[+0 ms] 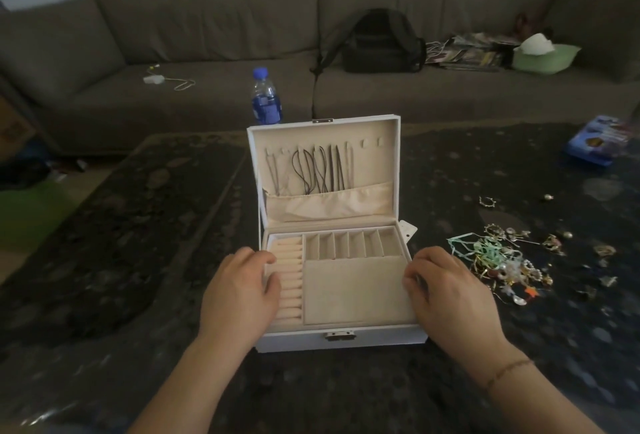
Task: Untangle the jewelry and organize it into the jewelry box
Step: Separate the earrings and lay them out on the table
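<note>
I count one jewelry box, white, lid up, on the one dark table. Its tray has one row of six small upright compartments, one column of ring rolls whose number I can't settle because a hand covers part of it, and one large flat compartment. Several cords hang inside the lid; I can't separate them well enough to number them. I see two hands: left hand, right hand. One tangled jewelry pile lies right of the box, with loose pieces beyond it too small to count. One water bottle, one backpack, one blue box.
</note>
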Demonstrator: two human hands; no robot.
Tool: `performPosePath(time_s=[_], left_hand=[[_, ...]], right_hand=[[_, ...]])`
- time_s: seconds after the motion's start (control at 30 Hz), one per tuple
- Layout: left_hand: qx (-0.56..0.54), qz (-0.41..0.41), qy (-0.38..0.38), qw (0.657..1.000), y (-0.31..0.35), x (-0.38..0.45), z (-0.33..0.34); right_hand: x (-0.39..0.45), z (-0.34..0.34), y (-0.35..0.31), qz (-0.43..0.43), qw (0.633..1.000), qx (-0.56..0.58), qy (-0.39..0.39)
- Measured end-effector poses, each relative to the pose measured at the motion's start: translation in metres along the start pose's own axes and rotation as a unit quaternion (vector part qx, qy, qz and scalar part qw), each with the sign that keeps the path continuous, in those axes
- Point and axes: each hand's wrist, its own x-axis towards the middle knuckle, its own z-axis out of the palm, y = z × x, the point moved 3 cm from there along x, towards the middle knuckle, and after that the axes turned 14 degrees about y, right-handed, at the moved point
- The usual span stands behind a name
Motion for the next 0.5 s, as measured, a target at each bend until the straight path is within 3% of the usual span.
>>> performPosePath(time_s=[0.27, 0.4, 0.5], left_hand=[[0.006, -0.063, -0.042, 0.997, -0.011, 0.01, -0.003], [0.069, 0.002, -0.016, 0.997, 0.0, 0.022, -0.013], [0.038, 0.08, -0.016, 0.996, 0.014, 0.039, -0.008]], right_hand=[[-0.005, 0.001, 0.004, 0.034, 0.999, -0.009, -0.02], [0.008, -0.002, -0.003, -0.023, 0.999, -0.042, -0.014], [0.032, 0.007, -0.013, -0.076, 0.995, -0.056, -0.03]])
